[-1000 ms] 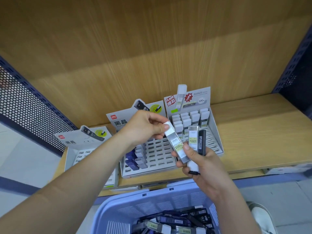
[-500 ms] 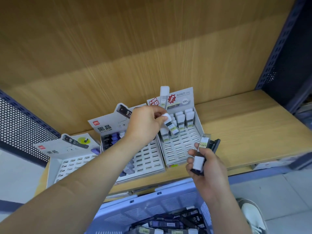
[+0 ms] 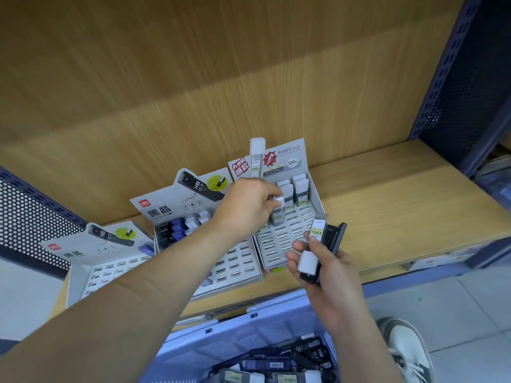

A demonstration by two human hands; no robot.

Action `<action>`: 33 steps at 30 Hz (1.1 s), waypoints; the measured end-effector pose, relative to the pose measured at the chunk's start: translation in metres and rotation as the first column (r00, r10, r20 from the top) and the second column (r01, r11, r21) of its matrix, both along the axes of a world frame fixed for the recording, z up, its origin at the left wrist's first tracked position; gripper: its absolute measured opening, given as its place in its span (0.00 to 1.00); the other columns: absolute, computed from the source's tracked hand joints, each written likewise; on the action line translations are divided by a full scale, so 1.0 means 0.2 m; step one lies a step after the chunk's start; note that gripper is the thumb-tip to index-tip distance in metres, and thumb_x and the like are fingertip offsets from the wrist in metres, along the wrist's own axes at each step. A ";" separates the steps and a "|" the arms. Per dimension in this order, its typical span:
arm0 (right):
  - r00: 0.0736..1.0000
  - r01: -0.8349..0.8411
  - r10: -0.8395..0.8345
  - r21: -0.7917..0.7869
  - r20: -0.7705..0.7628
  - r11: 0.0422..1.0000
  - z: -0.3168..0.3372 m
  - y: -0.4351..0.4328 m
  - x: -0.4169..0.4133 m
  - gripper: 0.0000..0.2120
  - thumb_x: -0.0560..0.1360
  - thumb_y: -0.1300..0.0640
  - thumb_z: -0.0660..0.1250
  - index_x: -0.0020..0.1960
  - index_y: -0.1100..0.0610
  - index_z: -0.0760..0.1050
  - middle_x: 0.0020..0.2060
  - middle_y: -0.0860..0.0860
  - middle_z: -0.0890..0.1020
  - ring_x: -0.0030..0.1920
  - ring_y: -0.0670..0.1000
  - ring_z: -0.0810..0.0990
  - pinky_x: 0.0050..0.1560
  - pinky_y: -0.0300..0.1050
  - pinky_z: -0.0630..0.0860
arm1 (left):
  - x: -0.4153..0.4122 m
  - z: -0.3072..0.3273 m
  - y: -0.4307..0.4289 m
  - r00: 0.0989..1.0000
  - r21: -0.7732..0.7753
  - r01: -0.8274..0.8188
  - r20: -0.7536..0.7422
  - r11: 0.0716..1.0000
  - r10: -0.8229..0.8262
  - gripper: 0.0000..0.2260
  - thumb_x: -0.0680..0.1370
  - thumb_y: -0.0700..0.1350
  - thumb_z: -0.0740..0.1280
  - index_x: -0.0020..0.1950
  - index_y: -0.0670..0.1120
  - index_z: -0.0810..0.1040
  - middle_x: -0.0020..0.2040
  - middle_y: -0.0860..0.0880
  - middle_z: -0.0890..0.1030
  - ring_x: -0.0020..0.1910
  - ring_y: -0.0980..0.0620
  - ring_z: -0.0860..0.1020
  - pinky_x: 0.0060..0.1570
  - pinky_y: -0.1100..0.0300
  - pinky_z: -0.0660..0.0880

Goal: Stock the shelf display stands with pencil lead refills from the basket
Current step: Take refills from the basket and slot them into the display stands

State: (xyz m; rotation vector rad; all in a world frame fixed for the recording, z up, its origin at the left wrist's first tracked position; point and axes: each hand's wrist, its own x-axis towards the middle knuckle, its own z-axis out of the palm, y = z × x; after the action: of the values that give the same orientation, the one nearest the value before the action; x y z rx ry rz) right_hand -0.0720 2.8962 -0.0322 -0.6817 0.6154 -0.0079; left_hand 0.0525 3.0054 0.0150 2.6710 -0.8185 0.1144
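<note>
a: where's the left hand (image 3: 249,205)?
b: over the right stand (image 3: 279,244), fingers pinching the white cap of a refill (image 3: 277,212). the refill stands nearly upright, its lower end at the slots just in front of the stocked rows. i can't tell if it sits in a slot.
a: and the right hand (image 3: 326,269)?
b: lower, in front of the shelf (image 3: 401,211) edge, curled round two pieces: a clear refill (image 3: 312,248) with its white cap pointing down, and a black refill (image 3: 334,243) just behind it, touching.
a: the basket (image 3: 249,330)?
b: blue, at the bottom, below the shelf, with more refills (image 3: 276,366) lying loose inside, dark and clear ones mixed.
a: other stands?
b: the middle stand (image 3: 235,269) holds a few black, blue and white pieces in its back rows. the left stand (image 3: 110,272) shows one blue piece at its back right corner. a white shoe (image 3: 406,346) is on the floor at the right.
</note>
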 end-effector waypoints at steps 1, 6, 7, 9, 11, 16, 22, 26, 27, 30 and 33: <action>1.000 0.000 0.000 0.001 -0.001 1.000 0.00 0.00 0.00 0.08 0.80 0.60 0.64 0.57 0.62 0.76 0.37 0.55 0.84 0.37 0.52 0.84 0.35 0.43 0.81 | 0.00 0.00 0.00 1.000 0.002 0.005 -0.010 1.000 -0.005 0.07 0.76 0.45 0.69 0.51 0.46 0.83 0.45 0.48 0.83 0.46 0.49 0.79 0.48 0.60 0.72; 1.000 -0.014 0.014 0.018 0.000 1.000 0.01 0.02 0.00 0.07 0.79 0.60 0.65 0.55 0.63 0.77 0.37 0.56 0.83 0.36 0.52 0.85 0.34 0.42 0.81 | 0.00 -0.01 0.01 0.999 0.021 0.021 0.041 1.000 -0.022 0.07 0.76 0.44 0.68 0.51 0.44 0.83 0.45 0.46 0.83 0.46 0.46 0.79 0.48 0.53 0.74; 1.000 -0.014 0.014 0.021 -0.003 1.000 0.02 0.02 0.00 0.07 0.79 0.60 0.65 0.54 0.63 0.77 0.37 0.56 0.83 0.36 0.52 0.85 0.34 0.42 0.81 | 0.00 -0.01 0.01 0.999 0.021 0.016 0.051 1.000 -0.017 0.07 0.76 0.44 0.69 0.51 0.44 0.83 0.46 0.46 0.83 0.47 0.46 0.79 0.48 0.53 0.74; 1.000 -0.010 0.010 0.026 -0.009 1.000 0.02 0.02 0.00 0.07 0.79 0.61 0.65 0.54 0.63 0.78 0.38 0.56 0.83 0.36 0.53 0.85 0.34 0.42 0.81 | 0.01 -0.02 0.02 0.998 0.010 -0.006 0.060 1.000 0.005 0.08 0.75 0.44 0.69 0.52 0.43 0.83 0.47 0.45 0.83 0.48 0.45 0.79 0.49 0.53 0.75; 1.000 -0.005 0.005 0.034 -0.014 0.999 0.01 0.02 0.00 0.07 0.79 0.61 0.65 0.54 0.63 0.78 0.38 0.56 0.82 0.36 0.53 0.85 0.34 0.42 0.81 | 0.01 -0.03 0.04 0.998 -0.030 -0.033 0.058 0.999 0.035 0.08 0.75 0.44 0.70 0.53 0.43 0.83 0.48 0.46 0.83 0.48 0.46 0.79 0.50 0.53 0.75; 0.999 -0.009 0.011 0.041 -0.032 0.999 0.02 0.02 0.00 0.05 0.79 0.61 0.66 0.51 0.62 0.78 0.41 0.57 0.81 0.36 0.53 0.85 0.34 0.42 0.81 | 0.02 -0.07 0.03 1.000 0.022 0.007 0.030 1.000 -0.008 0.07 0.76 0.45 0.69 0.49 0.43 0.83 0.45 0.46 0.83 0.47 0.46 0.79 0.49 0.53 0.74; 0.999 -0.024 0.024 0.021 -0.023 1.000 0.01 0.02 -0.01 0.06 0.77 0.60 0.68 0.50 0.63 0.78 0.40 0.56 0.81 0.38 0.53 0.86 0.33 0.42 0.81 | 0.05 -0.12 0.00 0.984 0.135 0.032 0.171 0.990 -0.055 0.04 0.74 0.39 0.70 0.41 0.39 0.83 0.39 0.41 0.80 0.42 0.40 0.76 0.41 0.55 0.72; 0.999 -0.039 0.038 0.030 0.009 0.999 0.01 0.02 -0.01 0.08 0.75 0.59 0.69 0.51 0.63 0.77 0.38 0.56 0.82 0.38 0.53 0.85 0.33 0.41 0.80 | 0.06 -0.11 -0.01 0.993 0.115 0.000 0.119 0.993 -0.014 0.06 0.76 0.42 0.67 0.50 0.42 0.82 0.47 0.44 0.81 0.49 0.44 0.76 0.47 0.55 0.72; 0.999 -0.042 0.041 0.032 0.015 0.999 0.01 0.02 -0.01 0.08 0.75 0.59 0.69 0.50 0.63 0.77 0.37 0.56 0.82 0.38 0.52 0.84 0.32 0.40 0.79 | 0.06 -0.11 -0.01 0.993 0.098 -0.014 0.115 0.995 0.002 0.07 0.77 0.42 0.67 0.51 0.43 0.82 0.48 0.45 0.81 0.50 0.45 0.76 0.48 0.55 0.71; 0.999 -0.043 0.043 0.031 0.021 0.999 0.01 0.02 -0.01 0.07 0.76 0.59 0.69 0.50 0.62 0.77 0.36 0.55 0.81 0.35 0.50 0.81 0.29 0.38 0.76 | 0.05 -0.11 -0.01 0.994 0.127 -0.033 0.111 0.991 0.019 0.08 0.77 0.44 0.66 0.51 0.43 0.83 0.49 0.45 0.81 0.51 0.45 0.75 0.48 0.57 0.69; 0.999 -0.031 0.032 0.009 -0.015 0.999 0.01 0.02 -0.01 0.07 0.76 0.58 0.70 0.49 0.61 0.77 0.34 0.55 0.81 0.31 0.49 0.80 0.26 0.37 0.74 | 0.02 -0.11 0.00 0.994 0.061 -0.077 0.081 0.995 0.072 0.08 0.78 0.44 0.65 0.51 0.45 0.84 0.49 0.46 0.80 0.51 0.46 0.75 0.47 0.60 0.66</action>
State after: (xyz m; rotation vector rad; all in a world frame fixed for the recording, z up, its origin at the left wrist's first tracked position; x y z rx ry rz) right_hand -0.0739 2.9008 -0.0295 -0.6837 0.6190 0.0291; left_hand 0.0572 3.0044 -0.0063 2.7738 -0.7590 0.2166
